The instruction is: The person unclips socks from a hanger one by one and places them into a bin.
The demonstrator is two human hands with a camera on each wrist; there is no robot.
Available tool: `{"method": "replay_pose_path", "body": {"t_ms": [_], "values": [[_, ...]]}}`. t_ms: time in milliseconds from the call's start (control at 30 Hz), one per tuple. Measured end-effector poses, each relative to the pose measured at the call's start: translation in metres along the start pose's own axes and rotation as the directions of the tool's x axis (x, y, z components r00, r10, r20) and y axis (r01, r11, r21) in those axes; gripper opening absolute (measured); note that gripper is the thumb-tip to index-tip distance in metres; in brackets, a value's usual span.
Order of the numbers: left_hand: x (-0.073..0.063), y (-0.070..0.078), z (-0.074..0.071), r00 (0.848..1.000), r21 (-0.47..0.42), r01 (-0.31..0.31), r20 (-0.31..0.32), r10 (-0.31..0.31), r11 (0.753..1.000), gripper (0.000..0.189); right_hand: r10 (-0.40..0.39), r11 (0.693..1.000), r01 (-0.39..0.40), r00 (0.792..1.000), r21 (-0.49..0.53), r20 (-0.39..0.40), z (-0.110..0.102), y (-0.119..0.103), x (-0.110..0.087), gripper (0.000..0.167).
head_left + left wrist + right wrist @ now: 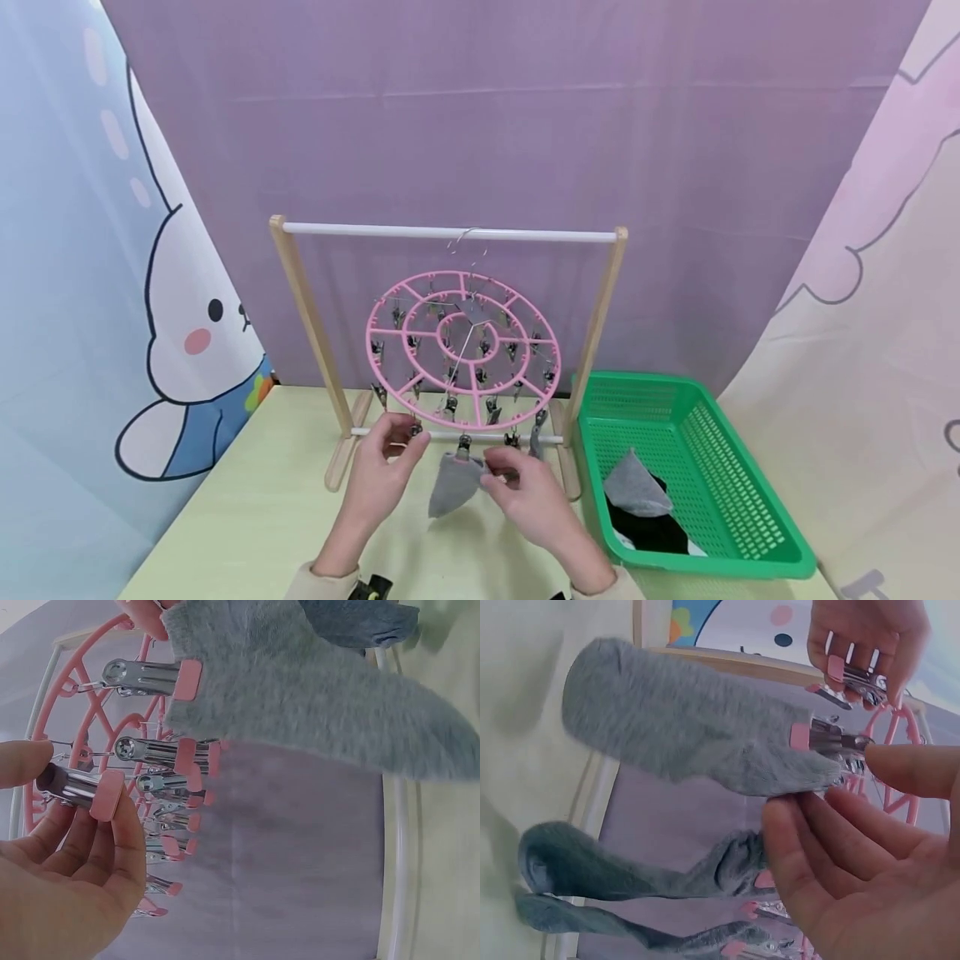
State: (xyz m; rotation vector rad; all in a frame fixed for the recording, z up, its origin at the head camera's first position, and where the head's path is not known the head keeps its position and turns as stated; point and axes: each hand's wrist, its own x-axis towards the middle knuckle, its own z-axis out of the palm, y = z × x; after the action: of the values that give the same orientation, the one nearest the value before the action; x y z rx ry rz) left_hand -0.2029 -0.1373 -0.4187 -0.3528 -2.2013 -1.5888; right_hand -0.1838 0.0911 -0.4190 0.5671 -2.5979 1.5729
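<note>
A grey sock (454,483) hangs from one metal clip (829,741) with pink pads, on the lower front edge of a pink round drying hanger (390,410). My left hand (378,475) holds another metal clip (81,791), left of the sock, between thumb and fingers; nothing shows in that clip's pads. Beside the sock's cuff is my right hand (534,500). Its fingertips touch the cuff's lower edge in the right wrist view, while the thumb stands apart near the clip's end. Farther right hang darker grey socks (630,874), also clipped.
The hanger hooks over the white bar (525,236) of a wooden-legged stand (311,321). Several other clips dangle around its rings. At right, a green basket (750,442) holds a grey cloth piece (636,487) and black fabric (652,532). A purple curtain (480,125) hangs behind.
</note>
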Motion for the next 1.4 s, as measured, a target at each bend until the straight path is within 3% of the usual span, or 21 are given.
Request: {"method": "replay_pose_path", "body": {"t_ms": [100, 233, 567, 700, 733, 800, 900, 967, 1033, 1100, 1167, 1233, 1333, 1400], "values": [[0.0, -0.001, 0.0, 1.0, -0.002, 0.003, 0.006, -0.003, 1.0, 0.02, 0.003, 1.0, -0.003, 1.0, -0.024, 0.025, 0.004, 0.002, 0.0, 0.036], [0.0, -0.001, 0.0, 1.0, 0.0, -0.003, 0.011, 0.003, 1.0, 0.02, -0.006, 1.0, 0.006, 1.0, -0.022, -0.008, 0.01, 0.008, 0.0, 0.034], [0.0, 0.0, 0.001, 1.0, 0.021, -0.013, 0.006, 0.013, 1.0, 0.029, -0.002, 0.999, 0.006, 0.996, 0.041, -0.093, 0.017, 0.022, -0.001, 0.013], [-0.001, 0.001, 0.003, 0.993, 0.077, -0.099, -0.049, 0.103, 0.992, 0.032, 0.0, 0.998, 0.006, 0.995, 0.057, -0.104, 0.015, 0.022, -0.001, 0.012], [-0.002, 0.002, 0.004, 0.987, 0.092, -0.138, -0.073, 0.145, 0.986, 0.03, 0.002, 0.998, 0.004, 0.995, 0.061, -0.099, 0.014, 0.022, -0.001, 0.012], [-0.003, 0.004, 0.005, 0.958, 0.129, -0.241, -0.125, 0.257, 0.962, 0.026, 0.007, 0.997, -0.001, 0.996, 0.071, -0.084, 0.013, 0.022, -0.001, 0.013], [-0.003, 0.009, 0.007, 0.89, 0.142, -0.407, -0.158, 0.427, 0.902, 0.021, 0.006, 0.996, 0.0, 0.998, 0.087, -0.062, 0.011, 0.022, -0.002, 0.015], [-0.003, 0.011, 0.009, 0.842, 0.127, -0.507, -0.141, 0.521, 0.853, 0.02, 0.004, 0.995, 0.001, 0.999, 0.098, -0.05, 0.01, 0.022, -0.003, 0.015], [-0.003, 0.013, 0.012, 0.819, 0.099, -0.558, -0.091, 0.566, 0.824, 0.019, -0.002, 0.994, 0.007, 0.999, 0.107, -0.04, 0.01, 0.022, -0.003, 0.015], [-0.004, 0.013, 0.014, 0.812, 0.092, -0.577, -0.036, 0.582, 0.811, 0.019, -0.007, 0.993, 0.01, 1.0, 0.114, -0.029, 0.009, 0.022, -0.004, 0.016], [-0.005, 0.012, 0.017, 0.827, 0.101, -0.561, 0.014, 0.563, 0.822, 0.019, -0.012, 0.991, 0.014, 1.0, 0.132, -0.015, 0.007, 0.021, -0.005, 0.018], [-0.006, 0.012, 0.02, 0.859, 0.11, -0.512, 0.061, 0.508, 0.852, 0.019, -0.019, 0.989, 0.019, 1.0, 0.147, -0.003, 0.006, 0.02, -0.005, 0.021], [-0.007, 0.014, 0.023, 0.927, 0.085, -0.36, 0.148, 0.345, 0.929, 0.023, -0.023, 0.984, 0.02, 1.0, 0.174, 0.015, 0.004, 0.017, -0.006, 0.023], [-0.005, 0.015, 0.025, 0.951, 0.057, -0.241, 0.212, 0.224, 0.969, 0.028, -0.027, 0.985, 0.023, 0.999, 0.174, 0.02, 0.003, 0.018, -0.007, 0.023]]}}
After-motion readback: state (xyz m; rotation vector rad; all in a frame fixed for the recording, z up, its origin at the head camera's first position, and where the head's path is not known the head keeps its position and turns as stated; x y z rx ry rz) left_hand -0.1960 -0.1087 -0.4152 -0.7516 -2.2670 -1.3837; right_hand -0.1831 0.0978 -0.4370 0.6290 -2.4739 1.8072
